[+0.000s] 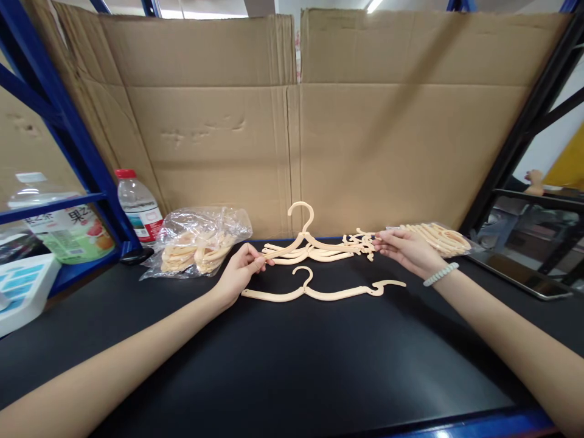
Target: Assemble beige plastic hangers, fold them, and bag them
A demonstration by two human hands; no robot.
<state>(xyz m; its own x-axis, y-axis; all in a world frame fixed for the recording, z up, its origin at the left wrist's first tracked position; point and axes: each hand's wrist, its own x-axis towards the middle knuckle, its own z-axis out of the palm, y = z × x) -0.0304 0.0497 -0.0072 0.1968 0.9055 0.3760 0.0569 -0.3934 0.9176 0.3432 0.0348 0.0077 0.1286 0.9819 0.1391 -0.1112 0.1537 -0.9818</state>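
Note:
A cream clothes hanger [305,235] is held between my two hands with its hook pointing up. My left hand [239,272] pinches its left end between thumb and fingers. At its right end, my right hand [408,249] has its fingertips closed on the tip. Several similar hangers [335,255] lie behind and below it, their small hooked arms [360,240] bunched beside my right fingers. Nearer to me, a separate hanger [335,296] lies flat on the black tabletop [292,365], with a curved piece sticking out at its right end.
Bagged cream hangers [196,249] lie at left, and another bag of them [438,238] at right. Bottles [139,207] stand by the blue frame [45,103]. A dark tablet-like device [515,274] rests at right. Tall cardboard [205,134] walls the back. Another person's hand [533,177] shows far right.

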